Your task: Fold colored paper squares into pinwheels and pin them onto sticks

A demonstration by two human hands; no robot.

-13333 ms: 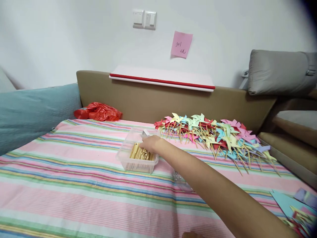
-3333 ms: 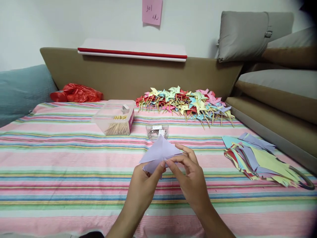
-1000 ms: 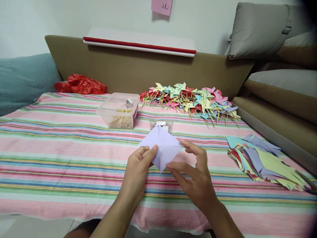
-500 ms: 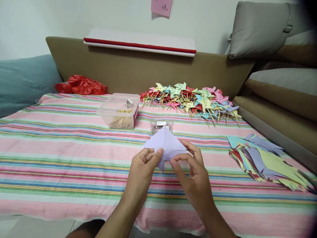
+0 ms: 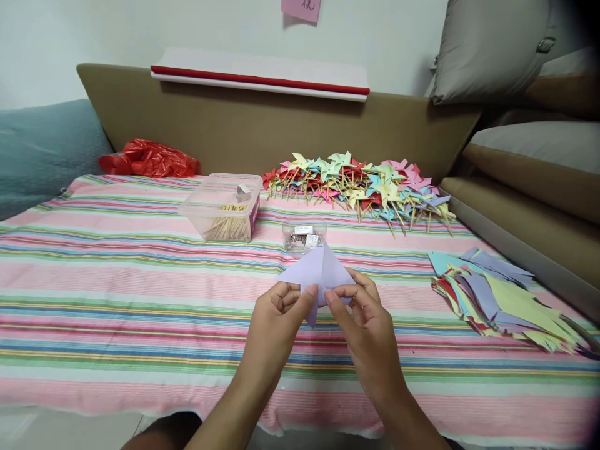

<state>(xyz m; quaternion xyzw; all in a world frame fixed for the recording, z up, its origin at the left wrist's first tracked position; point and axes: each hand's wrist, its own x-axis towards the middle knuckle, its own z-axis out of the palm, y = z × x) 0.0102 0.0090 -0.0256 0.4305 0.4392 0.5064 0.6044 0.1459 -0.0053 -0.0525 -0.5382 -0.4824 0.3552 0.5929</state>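
A partly folded sheet of lavender paper (image 5: pixel 323 267) is held above the striped cloth, one corner pointing away from me and another hanging toward me. My left hand (image 5: pixel 285 309) pinches its left part, thumb on top and fingers beneath. On the other side, my right hand (image 5: pixel 363 312) grips the paper too, its thumb pressed near the middle close to the left thumb. Just beyond the paper lies a clear packet (image 5: pixel 304 239) of small dark metallic pieces with white labels.
A clear plastic box (image 5: pixel 222 209) of wooden sticks stands left of the packet. Paper pinwheels (image 5: pixel 360 184) on sticks are heaped at the back right. Cut paper sheets (image 5: pixel 510 306) lie at the right. A red plastic bag (image 5: pixel 152 159) rests at the back left.
My right thumb has moved inward onto the middle of the paper, and the right hand now grips it more fully. The paper has shifted slightly right. The view has moved a little.
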